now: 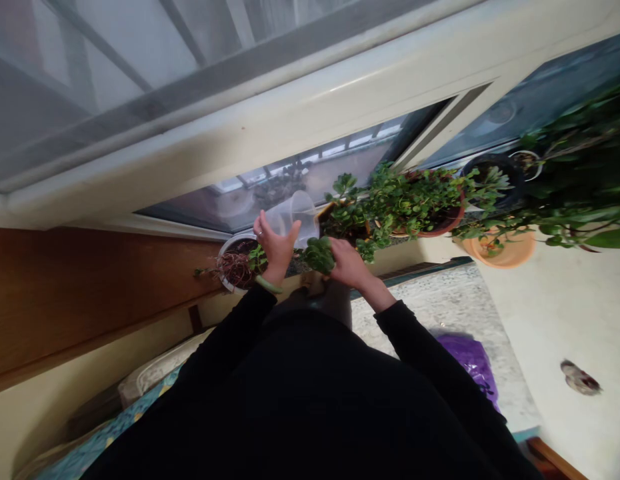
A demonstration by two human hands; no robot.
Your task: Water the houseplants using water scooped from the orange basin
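Note:
My left hand (276,248) is wrapped round a clear plastic container (304,212), which is tilted with its wide end toward the window and plants. Close beside it, my right hand (349,267) is closed at a leafy green sprig (319,255); its fingertips are partly hidden by the leaves. To the left of my left hand stands a white pot (224,267) with dark soil and reddish stems. A bushy green plant (346,193) in a yellowish pot is just beyond my right hand.
More potted plants line the sill to the right, including a reddish-brown pot (447,223), a dark pot (510,183) and an orange pot (510,248). The window frame (290,127) rises behind them. Below lie a purple bag (467,360) and a cushion (165,363).

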